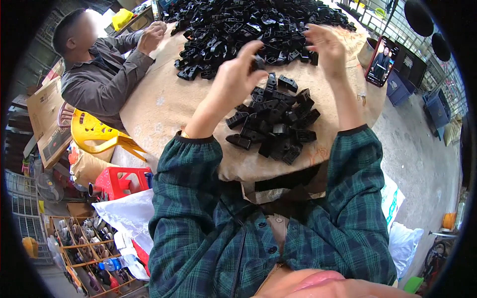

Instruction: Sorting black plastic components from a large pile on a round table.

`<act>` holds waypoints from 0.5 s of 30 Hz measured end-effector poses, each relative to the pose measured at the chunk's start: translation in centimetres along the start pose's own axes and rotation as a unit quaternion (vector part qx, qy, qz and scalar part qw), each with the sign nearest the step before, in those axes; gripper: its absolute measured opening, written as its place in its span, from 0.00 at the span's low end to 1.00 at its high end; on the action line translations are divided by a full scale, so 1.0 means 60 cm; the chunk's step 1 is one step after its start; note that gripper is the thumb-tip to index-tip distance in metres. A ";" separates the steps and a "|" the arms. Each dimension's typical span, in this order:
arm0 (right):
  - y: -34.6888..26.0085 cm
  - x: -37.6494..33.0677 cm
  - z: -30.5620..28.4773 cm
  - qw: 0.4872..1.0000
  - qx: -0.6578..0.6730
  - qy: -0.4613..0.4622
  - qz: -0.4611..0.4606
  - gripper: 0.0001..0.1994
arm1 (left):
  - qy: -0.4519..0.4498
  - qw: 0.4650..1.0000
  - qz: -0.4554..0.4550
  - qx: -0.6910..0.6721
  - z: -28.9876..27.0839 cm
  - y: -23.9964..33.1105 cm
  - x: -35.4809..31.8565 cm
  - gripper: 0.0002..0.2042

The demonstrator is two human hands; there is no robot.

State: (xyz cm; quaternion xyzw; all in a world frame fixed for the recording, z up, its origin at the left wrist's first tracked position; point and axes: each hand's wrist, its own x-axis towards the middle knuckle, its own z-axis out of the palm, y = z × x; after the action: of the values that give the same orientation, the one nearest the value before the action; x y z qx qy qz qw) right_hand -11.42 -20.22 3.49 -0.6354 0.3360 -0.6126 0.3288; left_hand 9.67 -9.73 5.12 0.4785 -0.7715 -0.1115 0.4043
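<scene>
My left hand [229, 84] is raised over the table between two heaps of black plastic parts. Its thumb and forefinger curve around a small black plastic part [258, 63], which is blurred. At the right edge of the large heap [238, 30], my right hand [329, 52] is in the air with its fingers and thumb apart; I see nothing between them. Below both hands, closer to me, a smaller pile of similar parts [278, 116] lies on the cloth. These parts are blocky and glossy, and several rest tilted on one another.
A beige cloth covers the round table [164, 107]. Across at the left sits another person [99, 69], hands at the table edge. A phone [381, 60] stands upright at the right edge. Yellow [92, 129] and red [117, 181] plastic seats stand at the left; blue bins [397, 88] are at the right.
</scene>
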 end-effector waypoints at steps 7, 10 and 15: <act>0.073 0.013 -0.029 0.943 -0.313 -0.052 -0.104 0.10 | -0.133 0.983 0.107 0.064 0.004 0.013 -0.005 0.24; 0.069 -0.001 -0.006 0.896 -0.390 -0.109 -0.183 0.12 | -0.009 0.996 -0.060 0.061 -0.054 -0.026 0.017 0.08; 0.079 -0.015 0.025 0.803 -0.532 -0.208 -0.173 0.13 | -0.046 0.945 -0.175 0.272 -0.102 -0.172 -0.010 0.10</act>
State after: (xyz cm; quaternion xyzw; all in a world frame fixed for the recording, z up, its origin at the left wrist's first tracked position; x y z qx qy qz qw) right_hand -10.03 -22.10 -1.03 -0.8702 0.4173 -0.2380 -0.1098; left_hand 20.98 -13.24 3.00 0.6918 -0.6947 0.0114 0.1969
